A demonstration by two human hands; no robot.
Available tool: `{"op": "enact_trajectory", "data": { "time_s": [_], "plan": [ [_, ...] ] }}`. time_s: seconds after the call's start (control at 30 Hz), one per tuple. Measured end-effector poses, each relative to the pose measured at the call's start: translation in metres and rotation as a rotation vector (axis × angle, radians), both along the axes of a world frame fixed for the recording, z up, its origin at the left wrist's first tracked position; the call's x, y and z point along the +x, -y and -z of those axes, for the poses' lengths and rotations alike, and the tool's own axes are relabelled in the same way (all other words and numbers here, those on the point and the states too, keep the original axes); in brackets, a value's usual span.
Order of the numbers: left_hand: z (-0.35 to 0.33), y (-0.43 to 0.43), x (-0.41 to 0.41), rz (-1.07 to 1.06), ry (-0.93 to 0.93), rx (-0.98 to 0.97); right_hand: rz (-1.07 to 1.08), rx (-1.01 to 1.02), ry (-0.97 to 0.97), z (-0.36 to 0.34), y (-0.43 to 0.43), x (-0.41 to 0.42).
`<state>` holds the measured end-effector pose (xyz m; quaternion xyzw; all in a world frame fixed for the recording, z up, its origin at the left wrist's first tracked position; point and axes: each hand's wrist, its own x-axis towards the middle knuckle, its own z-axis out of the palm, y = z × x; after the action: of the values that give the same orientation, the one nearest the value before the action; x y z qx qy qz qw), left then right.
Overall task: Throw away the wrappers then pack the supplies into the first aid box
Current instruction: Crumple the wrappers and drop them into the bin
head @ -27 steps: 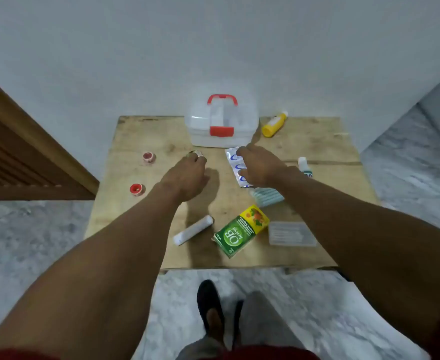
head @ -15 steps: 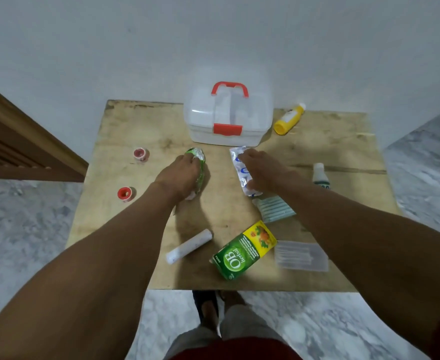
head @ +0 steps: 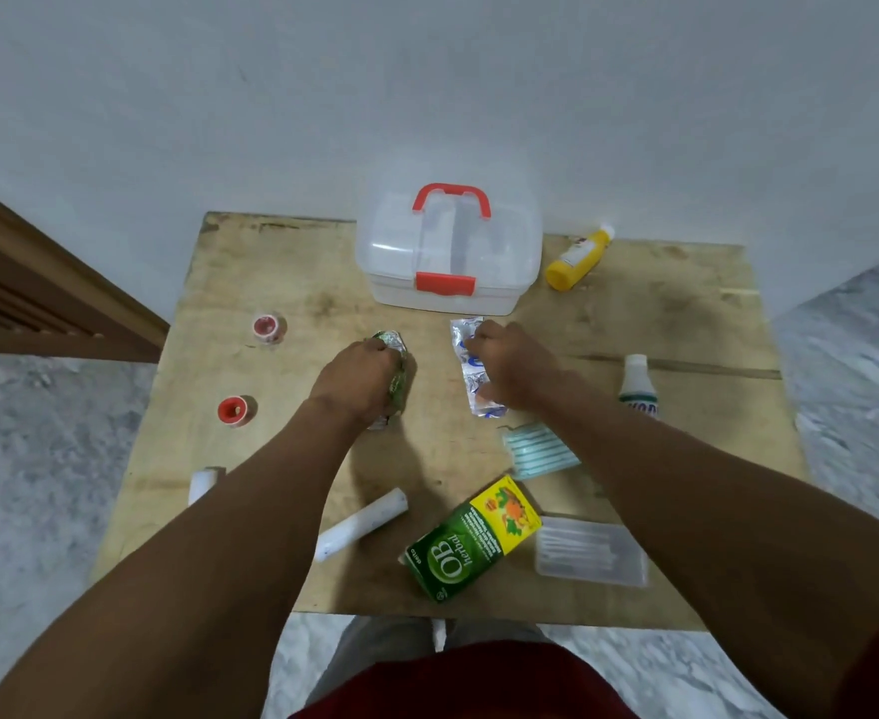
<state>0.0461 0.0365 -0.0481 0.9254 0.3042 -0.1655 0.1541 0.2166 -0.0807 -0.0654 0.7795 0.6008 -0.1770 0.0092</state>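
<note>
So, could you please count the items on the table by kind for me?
Wrappers: 2
Bottles: 2
Red tape rolls: 2
White rolls: 2
First aid box: 1
Green carton: 1
Clear case: 1
Mask pack: 1
Total: 12

Crumpled green wrapper (head: 395, 345) sits on the tabletop (head: 297, 282), left of a flat silver wrapper (head: 465, 329); both just near of the closed clear first aid box (head: 447, 256) with red handle.
</note>
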Motion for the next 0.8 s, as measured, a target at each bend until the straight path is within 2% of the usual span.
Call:
{"op": "enact_trajectory", "data": {
  "time_s": [0.13,0.27,0.37,0.57,0.67,0.8],
  "plan": [
    [0.005,0.005,-0.004,-0.037,0.048,-0.012,-0.004,0.094,-0.113,0.0,0.007,-0.003],
    [0.003,0.015,-0.008,-0.053,0.092,0.001,0.127,-0.01,-0.158,-0.01,0.008,-0.01],
    [-0.003,0.021,-0.013,-0.089,0.165,-0.02,0.21,0.076,-0.236,-0.017,0.016,-0.016],
    [-0.037,0.027,-0.037,-0.206,0.415,-0.12,0.356,0.253,-0.246,-0.051,0.04,-0.029],
    [-0.068,0.037,-0.05,-0.167,0.497,-0.153,0.44,0.362,-0.237,-0.082,0.064,-0.045],
    [-0.109,0.062,-0.061,-0.063,0.583,-0.151,0.464,0.397,-0.19,-0.122,0.104,-0.067]
  ]
}}
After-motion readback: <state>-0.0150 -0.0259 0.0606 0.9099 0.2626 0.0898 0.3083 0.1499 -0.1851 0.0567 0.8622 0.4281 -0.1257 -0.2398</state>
